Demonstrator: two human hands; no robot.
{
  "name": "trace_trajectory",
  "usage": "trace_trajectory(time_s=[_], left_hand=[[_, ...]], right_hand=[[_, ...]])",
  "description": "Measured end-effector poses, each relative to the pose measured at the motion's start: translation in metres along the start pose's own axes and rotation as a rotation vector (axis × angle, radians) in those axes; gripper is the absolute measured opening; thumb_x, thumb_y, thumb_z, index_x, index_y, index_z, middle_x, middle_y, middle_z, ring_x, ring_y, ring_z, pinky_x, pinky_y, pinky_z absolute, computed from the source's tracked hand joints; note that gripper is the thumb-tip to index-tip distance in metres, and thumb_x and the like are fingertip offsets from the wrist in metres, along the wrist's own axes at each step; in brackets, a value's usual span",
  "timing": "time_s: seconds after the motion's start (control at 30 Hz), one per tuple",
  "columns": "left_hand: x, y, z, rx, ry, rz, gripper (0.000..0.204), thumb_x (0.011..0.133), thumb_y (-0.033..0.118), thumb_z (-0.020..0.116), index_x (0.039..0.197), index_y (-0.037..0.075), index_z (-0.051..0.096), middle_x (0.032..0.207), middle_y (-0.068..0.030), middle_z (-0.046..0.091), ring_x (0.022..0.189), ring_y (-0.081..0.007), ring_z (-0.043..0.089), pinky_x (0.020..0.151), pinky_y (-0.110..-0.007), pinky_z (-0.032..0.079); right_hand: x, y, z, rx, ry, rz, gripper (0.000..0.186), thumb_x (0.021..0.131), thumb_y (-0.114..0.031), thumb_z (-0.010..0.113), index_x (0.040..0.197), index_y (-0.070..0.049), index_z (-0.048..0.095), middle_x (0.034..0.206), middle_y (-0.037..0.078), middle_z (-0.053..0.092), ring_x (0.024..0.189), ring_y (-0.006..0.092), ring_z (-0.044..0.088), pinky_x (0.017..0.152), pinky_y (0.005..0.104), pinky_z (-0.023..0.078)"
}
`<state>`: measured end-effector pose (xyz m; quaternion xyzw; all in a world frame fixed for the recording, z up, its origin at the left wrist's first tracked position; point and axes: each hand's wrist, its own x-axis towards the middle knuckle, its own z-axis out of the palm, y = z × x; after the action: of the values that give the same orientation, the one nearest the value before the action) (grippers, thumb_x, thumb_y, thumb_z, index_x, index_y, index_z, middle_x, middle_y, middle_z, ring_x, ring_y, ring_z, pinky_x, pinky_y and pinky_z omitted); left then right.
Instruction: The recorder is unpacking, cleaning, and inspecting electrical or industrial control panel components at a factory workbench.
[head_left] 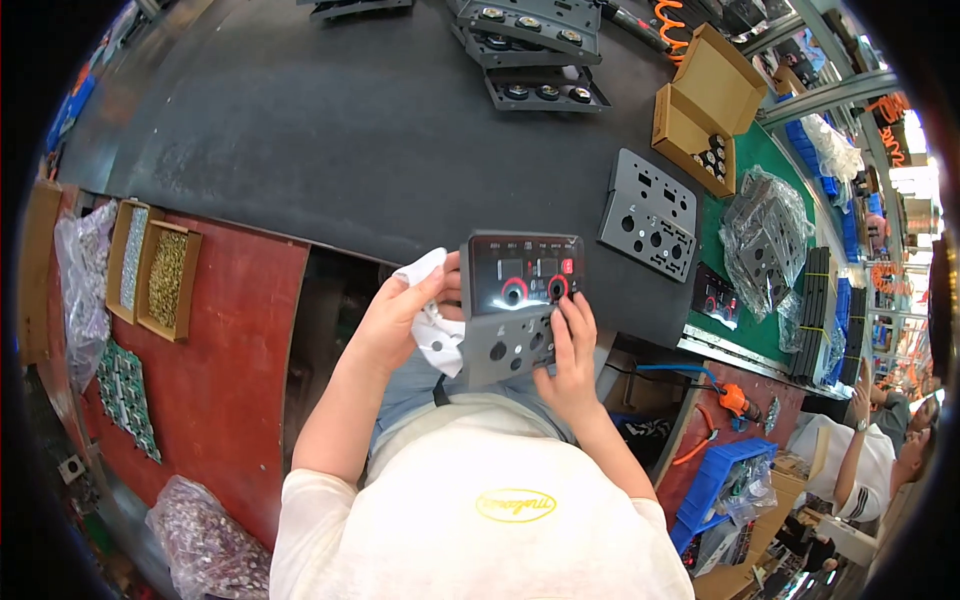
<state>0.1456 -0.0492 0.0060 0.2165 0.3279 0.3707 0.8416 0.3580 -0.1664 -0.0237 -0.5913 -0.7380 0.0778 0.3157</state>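
A grey metal front panel (pixel 488 352) with round holes stands tilted in front of my body. A glossy black overlay sticker (pixel 527 275) with red rings covers its upper part. My left hand (pixel 408 308) grips the panel's left edge, some fingers hidden behind it. A crumpled white backing sheet (pixel 438 345) with small holes is also in that hand and hangs below it. My right hand (pixel 572 352) holds the panel's lower right side, its fingers lying flat on the face near the right ring.
Another grey panel (pixel 650 215) lies to the right, near a cardboard box (pixel 690 125) of black knobs. Stacked grey panels (pixel 530 60) sit at the far side. Bagged panels (pixel 765 240) rest on a green mat. Screw trays (pixel 165 280) and circuit boards (pixel 128 398) lie left.
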Motion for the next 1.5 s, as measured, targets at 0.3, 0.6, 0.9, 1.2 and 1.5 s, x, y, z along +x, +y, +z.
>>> trace_trajectory(time_s=[0.3, 0.6, 0.9, 1.2, 1.5], left_hand=[[-0.008, 0.002, 0.03, 0.142, -0.231, 0.042, 0.04, 0.088, 0.02, 0.061, 0.121, -0.002, 0.053, 0.097, -0.0071, 0.064, 0.083, -0.012, 0.061, 0.075, -0.027, 0.05], [0.012, 0.056, 0.007, 0.474, 0.498, 0.572, 0.026, 0.08, 0.013, 0.068, 0.103, 0.002, 0.062, 0.09, -0.0019, 0.062, 0.079, -0.0099, 0.058, 0.072, -0.026, 0.047], [0.069, 0.177, -0.175, 1.056, 0.653, 0.574, 0.022, 0.087, 0.022, 0.057, 0.095, 0.001, 0.061, 0.086, -0.0113, 0.063, 0.075, -0.0172, 0.062, 0.067, -0.031, 0.05], [0.065, 0.118, -0.072, 2.08, 0.361, 0.89, 0.044, 0.07, -0.01, 0.045, 0.11, 0.0, 0.06, 0.122, -0.0146, 0.055, 0.12, -0.0339, 0.045, 0.1, -0.039, 0.038], [0.042, 0.192, -0.148, 0.005, 0.521, 0.895, 0.029, 0.099, 0.023, 0.036, 0.11, 0.0, 0.05, 0.086, -0.0097, 0.058, 0.088, -0.0241, 0.059, 0.094, -0.048, 0.045]], right_hand=[[-0.019, -0.002, 0.008, 0.096, 0.161, -0.011, 0.078, 0.058, 0.012, 0.06, 0.131, -0.007, 0.041, 0.135, 0.019, 0.032, 0.126, 0.0459, 0.032, 0.099, 0.0497, 0.037], [0.026, -0.007, -0.033, 0.024, 0.039, -0.041, 0.054, 0.064, -0.009, 0.073, 0.114, -0.004, 0.056, 0.123, 0.016, 0.048, 0.117, 0.035, 0.045, 0.099, 0.0482, 0.038], [0.063, 0.089, -0.057, -0.462, 0.289, 0.25, 0.035, 0.07, -0.018, 0.072, 0.096, 0.0, 0.058, 0.104, 0.012, 0.052, 0.101, 0.0305, 0.047, 0.085, 0.0416, 0.041], [0.05, 0.063, -0.07, -0.343, 0.152, 0.302, 0.035, 0.066, -0.018, 0.076, 0.089, -0.002, 0.055, 0.106, 0.011, 0.05, 0.102, 0.031, 0.046, 0.084, 0.0407, 0.038], [0.043, 0.032, -0.074, 0.0, 0.2, 0.192, 0.026, 0.074, -0.005, 0.066, 0.098, -0.001, 0.058, 0.104, 0.012, 0.057, 0.101, 0.0315, 0.051, 0.086, 0.0387, 0.043]])
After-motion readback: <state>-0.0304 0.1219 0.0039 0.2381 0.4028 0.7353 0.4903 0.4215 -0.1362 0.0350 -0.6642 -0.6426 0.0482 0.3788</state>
